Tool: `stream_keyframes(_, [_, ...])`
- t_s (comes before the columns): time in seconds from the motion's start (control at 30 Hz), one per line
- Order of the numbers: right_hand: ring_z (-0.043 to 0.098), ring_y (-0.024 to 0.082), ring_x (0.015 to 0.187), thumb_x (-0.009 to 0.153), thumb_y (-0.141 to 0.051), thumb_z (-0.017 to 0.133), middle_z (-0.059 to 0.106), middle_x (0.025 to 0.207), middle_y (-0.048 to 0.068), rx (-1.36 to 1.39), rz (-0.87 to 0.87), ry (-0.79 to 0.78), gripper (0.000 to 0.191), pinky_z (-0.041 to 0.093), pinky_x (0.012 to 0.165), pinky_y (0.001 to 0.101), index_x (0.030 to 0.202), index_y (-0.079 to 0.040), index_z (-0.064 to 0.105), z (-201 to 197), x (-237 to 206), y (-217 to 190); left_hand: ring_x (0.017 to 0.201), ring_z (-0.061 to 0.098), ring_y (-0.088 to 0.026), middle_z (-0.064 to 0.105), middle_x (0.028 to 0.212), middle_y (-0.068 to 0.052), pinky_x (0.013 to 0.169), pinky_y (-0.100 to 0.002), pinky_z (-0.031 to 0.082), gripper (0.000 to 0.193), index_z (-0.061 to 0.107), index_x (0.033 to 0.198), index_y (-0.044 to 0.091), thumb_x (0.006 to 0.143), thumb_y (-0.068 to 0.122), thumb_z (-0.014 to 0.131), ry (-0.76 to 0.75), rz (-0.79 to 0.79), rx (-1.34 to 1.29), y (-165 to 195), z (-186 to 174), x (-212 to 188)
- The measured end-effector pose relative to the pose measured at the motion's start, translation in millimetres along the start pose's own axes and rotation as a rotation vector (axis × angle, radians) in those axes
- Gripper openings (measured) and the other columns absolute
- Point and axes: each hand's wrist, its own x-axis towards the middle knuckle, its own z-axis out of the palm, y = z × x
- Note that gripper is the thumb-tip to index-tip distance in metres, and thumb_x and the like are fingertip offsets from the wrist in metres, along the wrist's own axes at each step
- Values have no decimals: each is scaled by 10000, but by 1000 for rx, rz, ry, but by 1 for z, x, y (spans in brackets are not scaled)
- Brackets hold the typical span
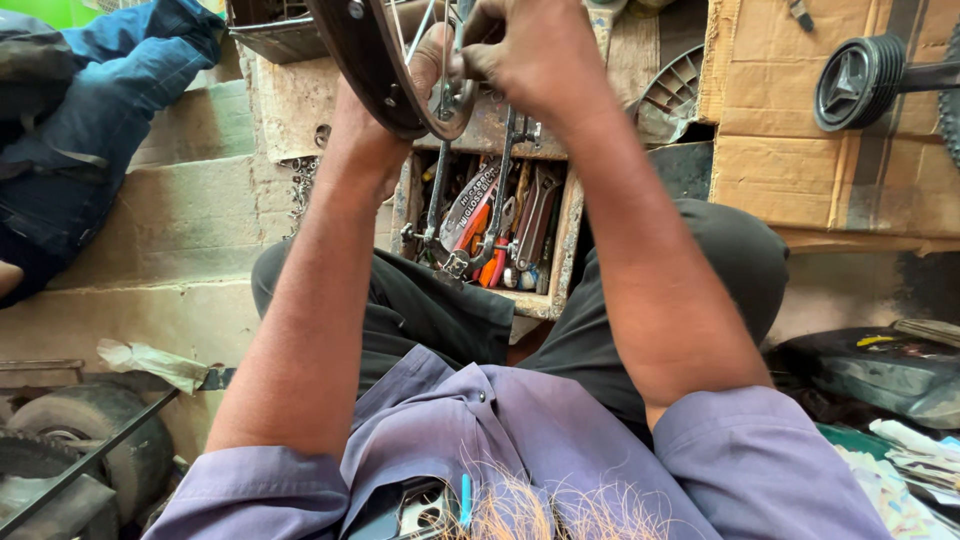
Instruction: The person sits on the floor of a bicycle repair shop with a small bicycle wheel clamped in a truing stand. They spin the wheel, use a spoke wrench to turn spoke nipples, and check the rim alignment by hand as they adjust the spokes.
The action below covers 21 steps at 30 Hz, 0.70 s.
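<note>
Two hands at wheel hub (450,95) — left hand (425,70) beside | right hand (535,55) above

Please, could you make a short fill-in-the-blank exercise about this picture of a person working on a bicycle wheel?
1. Both hands, the left hand and the right hand, are at the hub of a bicycle ____.
2. Below the hands stands an open wooden box full of ____.
3. The person wears a purple shirt and ____ trousers.
4. At the upper right, a small black wheel lies on brown ____.

Missing words: wheel; tools; black; cardboard
</note>
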Motion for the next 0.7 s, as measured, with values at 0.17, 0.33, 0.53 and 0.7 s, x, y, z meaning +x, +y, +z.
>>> stream_keyframes(0.17, [743, 179, 807, 909, -186, 805, 789, 1009, 89, -120, -55, -52, 229, 599, 734, 312, 1127, -116, 796, -18, -8, -15, 888, 659, -132, 681, 952, -63, 761, -326, 563, 354, 682, 1140, 25, 1063, 369, 659, 72, -41, 52, -6, -1, 3])
stream_keyframes(0.33, [733, 145, 810, 869, -152, 807, 779, 1020, 84, 230, -11, -296, 368, 606, 705, 294, 1212, -57, 711, -39, -13, -28, 716, 724, -130, 704, 802, -44, 602, -279, 590, 303, 651, 1056, 34, 1007, 330, 694, 225, -57, -169, -17, -2, 5])
stream_keyframes(0.53, [716, 142, 748, 932, -154, 718, 772, 960, 51, 252, 112, -239, 265, 607, 654, 290, 1184, -76, 732, -13, -6, -17, 905, 690, -184, 690, 974, -113, 758, -345, 568, 341, 671, 1134, -17, 1081, 313, 739, 206, 197, 17, -17, -2, 4])
stream_keyframes(0.7, [725, 199, 796, 854, -54, 764, 774, 921, 132, -222, -229, 130, 229, 571, 726, 340, 1079, -65, 806, -6, -1, -14, 1013, 685, -151, 714, 1030, -76, 849, -357, 574, 372, 697, 1176, 37, 1066, 391, 665, 118, -194, 303, -8, -5, 2])
